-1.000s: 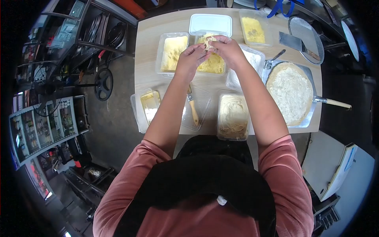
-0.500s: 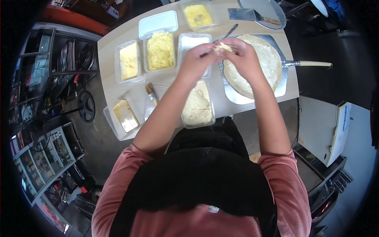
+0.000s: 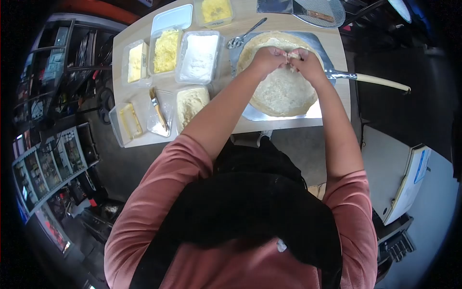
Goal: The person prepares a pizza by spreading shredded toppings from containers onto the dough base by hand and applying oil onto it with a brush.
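Observation:
My left hand (image 3: 270, 59) and my right hand (image 3: 308, 64) meet above the far part of a round flat dough base (image 3: 284, 96). Between their fingertips they pinch a pale, soft, crumbly lump (image 3: 292, 56); its exact kind does not show. A whitish layer covers the dough base inside a plain rim. Beneath it lies a metal pizza peel (image 3: 315, 41) with a long pale handle (image 3: 380, 82). Left of the base, partly behind my left forearm, a tub (image 3: 177, 103) holds a pale, soft mass (image 3: 192, 102).
A tub of white cream (image 3: 199, 55), a tub of grated yellow cheese (image 3: 166, 53) and a tub of yellow slices (image 3: 137, 62) stand at left. A spoon (image 3: 250, 32), brush (image 3: 159, 111), spatula (image 3: 274, 6) and mesh screen (image 3: 332, 14) lie around.
Both hands have moved from the base's left edge to above its far middle, still holding the pale lump. The camera view has shifted, so the table's things appear further left and higher.

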Available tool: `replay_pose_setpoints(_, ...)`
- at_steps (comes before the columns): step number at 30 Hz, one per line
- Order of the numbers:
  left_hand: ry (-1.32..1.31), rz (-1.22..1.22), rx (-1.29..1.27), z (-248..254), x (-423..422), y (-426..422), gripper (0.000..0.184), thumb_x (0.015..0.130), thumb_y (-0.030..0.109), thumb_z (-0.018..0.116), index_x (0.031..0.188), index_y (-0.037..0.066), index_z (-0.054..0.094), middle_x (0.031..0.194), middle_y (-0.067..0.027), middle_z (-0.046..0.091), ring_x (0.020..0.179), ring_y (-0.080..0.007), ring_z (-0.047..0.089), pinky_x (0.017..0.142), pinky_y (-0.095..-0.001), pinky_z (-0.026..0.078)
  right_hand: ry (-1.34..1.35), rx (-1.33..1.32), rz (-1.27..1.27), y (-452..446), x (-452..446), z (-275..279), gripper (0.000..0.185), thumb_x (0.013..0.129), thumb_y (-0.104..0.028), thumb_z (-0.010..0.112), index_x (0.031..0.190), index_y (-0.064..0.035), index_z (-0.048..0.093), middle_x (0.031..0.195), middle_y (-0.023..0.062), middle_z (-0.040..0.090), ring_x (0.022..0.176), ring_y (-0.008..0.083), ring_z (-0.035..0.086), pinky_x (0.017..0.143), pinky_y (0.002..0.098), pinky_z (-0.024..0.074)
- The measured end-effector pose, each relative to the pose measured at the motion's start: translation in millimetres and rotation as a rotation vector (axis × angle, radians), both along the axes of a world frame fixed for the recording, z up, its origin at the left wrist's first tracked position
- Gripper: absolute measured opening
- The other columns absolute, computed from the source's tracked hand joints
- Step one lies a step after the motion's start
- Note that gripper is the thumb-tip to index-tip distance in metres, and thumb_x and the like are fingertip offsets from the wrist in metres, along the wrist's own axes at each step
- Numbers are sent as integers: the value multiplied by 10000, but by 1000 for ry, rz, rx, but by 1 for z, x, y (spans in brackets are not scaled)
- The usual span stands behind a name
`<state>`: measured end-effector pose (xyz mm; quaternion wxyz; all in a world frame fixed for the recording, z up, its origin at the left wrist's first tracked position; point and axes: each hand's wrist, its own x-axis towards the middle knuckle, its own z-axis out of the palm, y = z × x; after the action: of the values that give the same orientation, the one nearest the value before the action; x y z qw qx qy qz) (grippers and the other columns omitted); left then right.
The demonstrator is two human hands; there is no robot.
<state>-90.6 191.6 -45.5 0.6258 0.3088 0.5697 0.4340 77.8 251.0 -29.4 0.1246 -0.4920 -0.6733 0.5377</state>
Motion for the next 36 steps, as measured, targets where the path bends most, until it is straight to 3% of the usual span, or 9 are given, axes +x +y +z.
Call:
replay_pose_setpoints(4,194,7,14,-13,7,29,254,836,80,717,1034,-59,636,876,-95,682,777,-143,670,704,-238,553,-48,164,72,42,6,-34,238,776,-158,703,998,-77,724,762,125,702,672,203,674,668,318,521)
replay_pose_setpoints(12,755,-127,134,-6,-10,51,261,806,183,745,1014,32,700,842,-97,724,706,-130,688,661,-275,543,-119,156,146,63,17,-24,222,808,-135,673,1015,-81,735,764,118,707,702,198,684,696,319,526)
replay_pose_setpoints(16,792,-158,139,3,-23,38,235,808,186,730,999,50,717,846,-104,729,684,-158,690,662,-286,543,-156,132,34,52,19,-2,217,822,-113,662,1022,-66,731,742,106,701,689,183,681,685,313,522)
replay_pose_setpoints(19,853,-180,187,7,-32,23,216,801,184,737,968,47,728,840,-111,729,683,-185,691,672,-297,543,-40,241,143,51,31,-13,209,845,-143,681,1024,-43,720,756,124,701,669,181,675,677,312,516)
replay_pose_setpoints(22,892,-135,219,15,-32,6,190,803,175,742,945,49,736,835,-126,726,721,-216,693,694,-316,540,38,167,125,41,35,-12,201,884,-137,671,1044,-18,701,872,115,700,674,135,643,663,262,517)
replay_pose_setpoints(25,938,-66,268,18,-31,-14,173,809,157,740,946,51,735,841,-137,723,755,-249,690,707,-338,538,-209,199,37,24,28,12,193,871,-134,656,1031,-46,717,860,133,713,692,195,673,702,316,513)
replay_pose_setpoints(28,958,-15,279,14,-30,-38,170,814,148,737,955,52,729,850,-142,720,759,-270,691,699,-353,536,-89,287,134,6,34,-1,196,867,-115,655,1037,-34,711,861,141,710,672,191,667,682,319,516)
replay_pose_setpoints(31,1000,-1,308,12,-29,-59,180,809,148,742,958,48,724,863,-147,717,751,-284,692,694,-360,537,39,-15,148,-14,35,-4,207,913,-133,648,1066,3,683,856,95,676,739,109,614,647,270,497)
replay_pose_setpoints(36,942,48,135,26,-18,-80,191,800,126,742,971,48,714,912,-154,710,790,-286,693,705,-360,538,-20,212,190,-58,13,1,215,845,-47,648,1052,-14,691,883,196,687,766,321,664,746,360,521)
